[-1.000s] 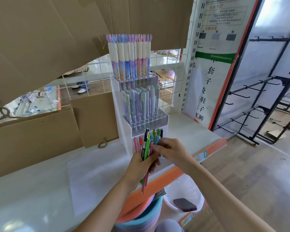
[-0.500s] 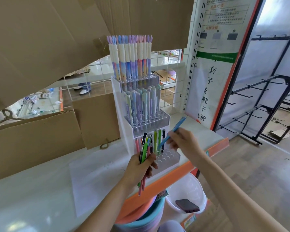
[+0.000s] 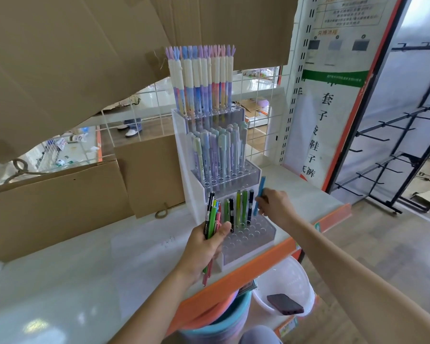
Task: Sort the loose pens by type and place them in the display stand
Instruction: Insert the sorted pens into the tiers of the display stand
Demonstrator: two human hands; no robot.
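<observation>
Slotting the slim blue plastic pen [image 3: 259, 196] is the step in hand: the right hand [image 3: 273, 207] pinches it mid-barrel, nearly upright, just above the lowest tier of the clear acrylic three-tier display stand [image 3: 248, 240]. A row of green and dark pens [image 3: 238, 207] already stands at that tier's back. Probably best to square the tip over an empty hole beside them, then lower it straight. The left hand [image 3: 204, 247] grips a bundle of loose mixed-colour pens [image 3: 212, 219] against the stand's front-left and should hold steady.
</observation>
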